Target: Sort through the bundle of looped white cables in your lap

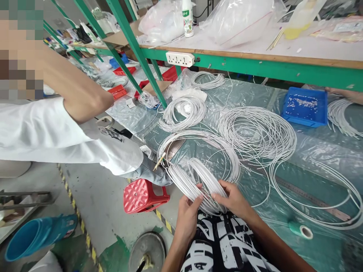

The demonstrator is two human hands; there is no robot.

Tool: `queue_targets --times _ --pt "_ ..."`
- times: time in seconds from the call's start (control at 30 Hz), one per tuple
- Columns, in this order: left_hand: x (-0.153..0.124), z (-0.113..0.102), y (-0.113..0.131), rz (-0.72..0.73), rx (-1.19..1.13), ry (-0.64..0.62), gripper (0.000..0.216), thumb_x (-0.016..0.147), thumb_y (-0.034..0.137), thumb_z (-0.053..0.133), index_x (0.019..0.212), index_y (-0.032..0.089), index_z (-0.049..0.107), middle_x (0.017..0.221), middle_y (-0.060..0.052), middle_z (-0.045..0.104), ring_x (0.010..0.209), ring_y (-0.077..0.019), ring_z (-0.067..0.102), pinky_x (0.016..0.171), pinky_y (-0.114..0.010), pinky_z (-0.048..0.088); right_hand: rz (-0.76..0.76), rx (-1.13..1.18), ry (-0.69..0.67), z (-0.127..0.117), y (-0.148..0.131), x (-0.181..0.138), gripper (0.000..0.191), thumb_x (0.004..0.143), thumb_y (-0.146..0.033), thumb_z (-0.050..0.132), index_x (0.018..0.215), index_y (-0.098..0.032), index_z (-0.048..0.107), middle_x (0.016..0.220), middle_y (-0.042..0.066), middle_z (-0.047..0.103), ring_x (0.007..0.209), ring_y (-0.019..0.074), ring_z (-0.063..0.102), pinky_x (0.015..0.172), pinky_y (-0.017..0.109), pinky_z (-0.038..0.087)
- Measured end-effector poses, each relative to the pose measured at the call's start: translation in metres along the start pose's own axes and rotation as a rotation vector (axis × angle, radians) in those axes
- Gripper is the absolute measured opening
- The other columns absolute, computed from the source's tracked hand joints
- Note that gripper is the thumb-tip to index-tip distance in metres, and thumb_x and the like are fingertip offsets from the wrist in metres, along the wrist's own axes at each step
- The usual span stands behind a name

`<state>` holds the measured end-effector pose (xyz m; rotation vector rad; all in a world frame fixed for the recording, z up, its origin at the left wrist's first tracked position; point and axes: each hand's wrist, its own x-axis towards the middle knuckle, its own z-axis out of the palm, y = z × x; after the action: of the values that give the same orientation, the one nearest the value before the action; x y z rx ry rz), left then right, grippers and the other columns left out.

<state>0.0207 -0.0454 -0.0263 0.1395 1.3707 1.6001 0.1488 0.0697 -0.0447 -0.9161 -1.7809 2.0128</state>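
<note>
A thick coil of white cable (184, 183) is held at the table's near edge, close to my body. My left hand (189, 207) is closed on its left side, thumb on top of the strands. On the right side, my right hand (231, 198) grips the same coil with thumb and fingers. Just beyond it, a looser ring of white cable (234, 158) lies on the table. Farther back rest a large tangled coil (258, 132) and a smaller coil (184, 113).
A steel ruler (312, 198) and a green tape roll (304, 231) lie to the right. A blue tray (305, 105) holds small white pieces. To the left are a person in a white shirt (85, 143) and a red stool (138, 196). A green-framed shelf (255, 62) crosses the back.
</note>
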Motion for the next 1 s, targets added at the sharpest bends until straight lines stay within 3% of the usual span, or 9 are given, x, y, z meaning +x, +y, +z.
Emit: queue_targets --times 0.13,0.3,0.57,0.8,1.0 --pt "0.0012 0.0008 -0.0002 0.048 0.050 -0.044 0.041 0.077 0.031 0.078 0.114 0.013 0.073 0.106 -0.012 0.075 0.101 -0.0291 0.067 0.098 -0.042 0.046 -0.021 -0.172 -0.049 0.0064 -0.0056 -0.0017 0.020 0.081 -0.034 0.068 0.090 -0.018 0.058 0.078 -0.002 0.056 0.068 0.0150 0.050 0.062 0.025 0.040" --pt "0.0035 -0.0015 -0.0026 0.047 0.088 -0.045 0.032 0.077 0.029 0.078 0.104 0.013 0.075 0.100 -0.011 0.076 0.097 -0.0281 0.067 0.094 -0.040 0.048 -0.035 -0.248 -0.014 0.0089 -0.0040 -0.0001 0.022 0.081 -0.031 0.066 0.075 -0.020 0.048 0.067 -0.006 0.045 0.062 0.0123 0.042 0.056 0.024 0.034" --pt "-0.0013 0.0004 0.0007 0.008 0.041 0.045 0.035 0.076 0.034 0.078 0.105 0.014 0.073 0.078 -0.005 0.072 0.080 -0.0201 0.065 0.083 -0.032 0.048 -0.025 -0.078 0.056 0.0020 0.0022 -0.0016 0.021 0.086 -0.035 0.063 0.095 -0.017 0.059 0.082 0.000 0.059 0.075 0.0180 0.056 0.067 0.027 0.044" --pt "0.0026 -0.0033 -0.0046 0.049 0.085 -0.009 0.038 0.077 0.030 0.078 0.111 0.013 0.072 0.108 -0.012 0.075 0.104 -0.0284 0.066 0.097 -0.039 0.046 -0.033 -0.177 0.016 0.0076 -0.0032 -0.0034 0.017 0.083 -0.033 0.062 0.090 -0.018 0.058 0.079 -0.001 0.055 0.071 0.0166 0.051 0.065 0.027 0.042" --pt "0.0034 -0.0023 -0.0023 0.066 0.128 -0.021 0.030 0.078 0.030 0.078 0.101 0.012 0.074 0.106 -0.012 0.076 0.100 -0.0298 0.068 0.093 -0.040 0.049 -0.036 -0.209 0.015 0.0100 -0.0038 -0.0030 0.015 0.083 -0.031 0.063 0.085 -0.019 0.054 0.076 -0.003 0.052 0.067 0.0147 0.048 0.061 0.025 0.040"
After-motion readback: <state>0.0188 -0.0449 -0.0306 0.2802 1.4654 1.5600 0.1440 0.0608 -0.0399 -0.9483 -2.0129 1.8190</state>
